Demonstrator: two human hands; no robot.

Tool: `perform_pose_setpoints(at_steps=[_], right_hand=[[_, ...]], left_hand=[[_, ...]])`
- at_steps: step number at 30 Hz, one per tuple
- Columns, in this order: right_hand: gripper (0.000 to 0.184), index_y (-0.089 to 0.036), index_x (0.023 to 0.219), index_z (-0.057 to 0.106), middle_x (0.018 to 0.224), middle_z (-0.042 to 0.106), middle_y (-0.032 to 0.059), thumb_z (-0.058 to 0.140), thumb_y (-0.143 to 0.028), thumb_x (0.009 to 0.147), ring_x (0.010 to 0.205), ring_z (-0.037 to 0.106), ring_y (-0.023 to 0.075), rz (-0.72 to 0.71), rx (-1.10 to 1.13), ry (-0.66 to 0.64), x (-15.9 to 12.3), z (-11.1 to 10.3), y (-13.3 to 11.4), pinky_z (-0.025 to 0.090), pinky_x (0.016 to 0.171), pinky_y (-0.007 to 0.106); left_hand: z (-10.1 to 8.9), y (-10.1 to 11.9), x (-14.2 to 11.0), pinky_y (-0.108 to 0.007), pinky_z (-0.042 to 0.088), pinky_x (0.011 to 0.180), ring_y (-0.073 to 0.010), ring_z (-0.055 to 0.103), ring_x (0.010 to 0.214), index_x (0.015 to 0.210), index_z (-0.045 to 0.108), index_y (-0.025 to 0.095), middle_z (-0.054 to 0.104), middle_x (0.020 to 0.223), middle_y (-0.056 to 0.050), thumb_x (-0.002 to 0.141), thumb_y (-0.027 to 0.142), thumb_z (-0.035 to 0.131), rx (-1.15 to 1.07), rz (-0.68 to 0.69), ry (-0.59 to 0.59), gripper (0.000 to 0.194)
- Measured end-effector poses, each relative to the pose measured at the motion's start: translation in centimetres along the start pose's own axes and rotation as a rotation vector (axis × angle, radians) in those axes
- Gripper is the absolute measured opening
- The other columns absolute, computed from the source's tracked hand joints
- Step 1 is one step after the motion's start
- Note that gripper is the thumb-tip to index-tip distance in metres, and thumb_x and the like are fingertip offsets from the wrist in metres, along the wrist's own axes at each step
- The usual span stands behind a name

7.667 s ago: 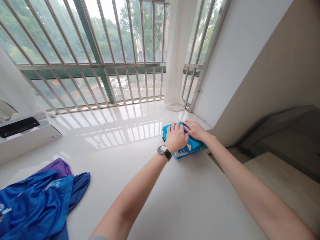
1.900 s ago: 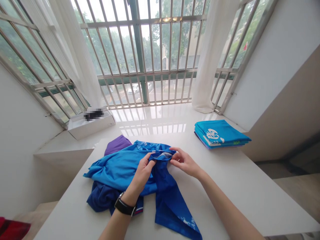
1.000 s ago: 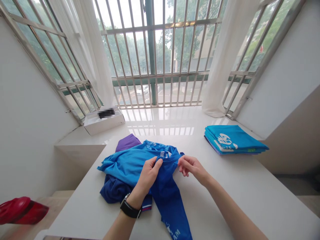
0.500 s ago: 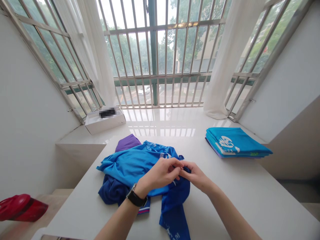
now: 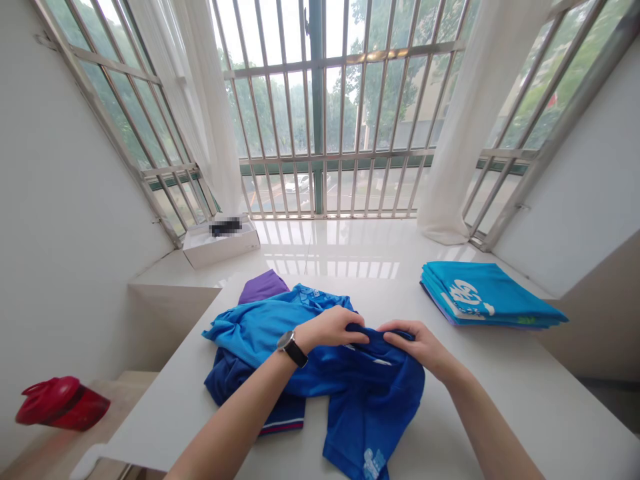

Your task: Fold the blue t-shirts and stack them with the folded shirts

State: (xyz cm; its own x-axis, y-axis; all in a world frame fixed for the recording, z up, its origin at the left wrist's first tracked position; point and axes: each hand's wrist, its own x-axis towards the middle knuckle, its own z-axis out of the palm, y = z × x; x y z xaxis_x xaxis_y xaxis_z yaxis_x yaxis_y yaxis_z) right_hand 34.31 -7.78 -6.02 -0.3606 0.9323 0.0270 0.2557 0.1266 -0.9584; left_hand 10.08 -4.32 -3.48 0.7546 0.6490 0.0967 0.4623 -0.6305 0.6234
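While the left hand (image 5: 331, 327) and right hand (image 5: 415, 345) both clench a royal-blue jersey (image 5: 373, 400), the grip on each side is closed, fingers curled over a gathered fold, hands nearly touching. Jersey sits mid-bench (image 5: 165, 417), hanging toward 6 o'clock from the hands, white print near its lower end.

Under and beside it: a lighter blue shirt (image 5: 260, 333) at 10 o'clock, a navy garment (image 5: 225, 383) with a striped hem at 8 o'clock, a purple garment (image 5: 263, 288) at 11 o'clock, partly covered by the blue shirt. Black wristwatch (image 5: 291, 349) on the left wrist.

Folded stack of teal shirts (image 5: 493, 293) lies flat at 3 o'clock, well apart from the pile, white print on top, purple edge at the bottom.

Container: white box (image 5: 221, 252) on the window ledge (image 5: 325, 250) at 11 o'clock, a dark item on it pixelated, so contents cannot be told. Red plastic item (image 5: 63, 403) sits below bench level at 9 o'clock, nothing visible inside.
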Motion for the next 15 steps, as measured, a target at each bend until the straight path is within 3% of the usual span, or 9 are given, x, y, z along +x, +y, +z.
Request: perform_pose_setpoints(at_steps=[4, 8, 11, 15], right_hand=[[0.034, -0.022, 0.089, 0.08, 0.087, 0.078, 0.0055, 0.074, -0.053, 0.076, 0.084, 0.07, 0.0263, 0.025, 0.006, 0.02, -0.4, -0.7, -0.3, 0.055, 0.078, 0.036], [0.037, -0.02, 0.085, 0.08, 0.085, 0.077, 0.0083, 0.08, -0.053, 0.069, 0.082, 0.069, 0.0275, 0.044, 0.067, 0.103, -0.9, -1.7, -0.5, 0.056, 0.075, 0.037], [0.037, -0.021, 0.086, 0.08, 0.087, 0.077, 0.0089, 0.083, -0.051, 0.066, 0.081, 0.069, 0.027, 0.048, 0.14, 0.211, -1.1, -2.4, 0.0, 0.057, 0.072, 0.035], [0.038, -0.022, 0.091, 0.078, 0.088, 0.076, 0.0065, 0.086, -0.047, 0.064, 0.078, 0.068, 0.0234, 0.053, 0.26, 0.349, -0.9, -2.7, 0.7, 0.057, 0.069, 0.032]], left_hand=[[-1.5, -0.5, 0.1, -0.025, 0.038, 0.06, -0.0197, 0.06, 0.069, 0.078, 0.072, 0.023, 0.062, 0.064, -0.002, 0.082, 0.042, 0.072, 0.223, -0.028, 0.067, 0.02], [-3.8, -0.9, -0.6, -0.027, 0.039, 0.063, -0.0227, 0.06, 0.073, 0.071, 0.071, 0.022, 0.06, 0.063, -0.004, 0.08, 0.048, 0.072, 0.39, -0.13, 0.129, 0.027], [-5.2, -1.4, -1.6, -0.028, 0.041, 0.065, -0.0222, 0.059, 0.071, 0.071, 0.07, 0.021, 0.06, 0.063, -0.005, 0.085, 0.053, 0.065, 0.417, -0.166, 0.186, 0.035], [-5.9, -1.7, -2.6, -0.029, 0.045, 0.074, -0.0226, 0.06, 0.084, 0.076, 0.071, 0.02, 0.065, 0.075, -0.006, 0.089, 0.045, 0.061, 0.314, -0.11, 0.286, 0.03]])
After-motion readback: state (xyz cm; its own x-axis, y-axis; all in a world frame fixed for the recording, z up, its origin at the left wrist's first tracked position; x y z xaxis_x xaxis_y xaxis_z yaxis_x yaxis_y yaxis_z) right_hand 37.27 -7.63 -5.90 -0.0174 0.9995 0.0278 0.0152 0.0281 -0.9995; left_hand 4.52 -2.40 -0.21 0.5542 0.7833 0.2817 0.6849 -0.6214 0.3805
